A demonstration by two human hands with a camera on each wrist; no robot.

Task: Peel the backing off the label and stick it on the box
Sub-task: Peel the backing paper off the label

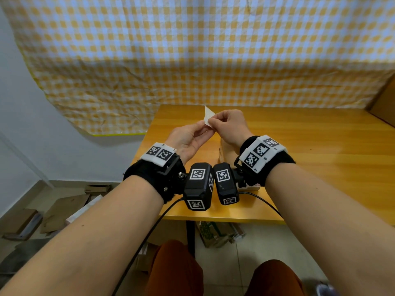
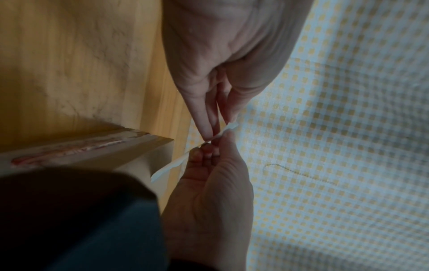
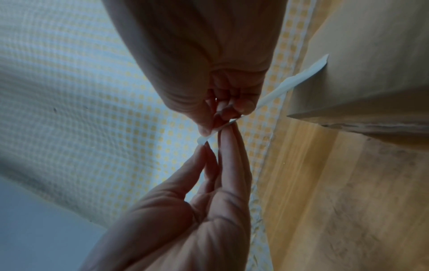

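Observation:
Both hands hover above the table with a small white label [image 1: 208,114] held between them. My left hand [image 1: 202,125] pinches its near edge between thumb and fingertips. Facing it, my right hand [image 1: 212,123] pinches the same edge with curled fingers. The label [image 2: 171,166] shows edge-on as a thin white strip in the left wrist view, between the left hand [image 2: 216,132] and right hand [image 2: 209,153]. The right wrist view shows the label [image 3: 290,82] likewise. A cardboard box [image 1: 226,153] stands on the table under my right wrist, mostly hidden; its corner [image 2: 92,154] [image 3: 371,73] shows. I cannot tell whether the backing has parted.
The wooden table [image 1: 310,150] stretches to the right of the box. A yellow checked cloth [image 1: 192,50] hangs on the wall behind. Flattened cardboard [image 1: 64,207] lies on the floor at left. A brown board [image 1: 384,103] leans at the far right.

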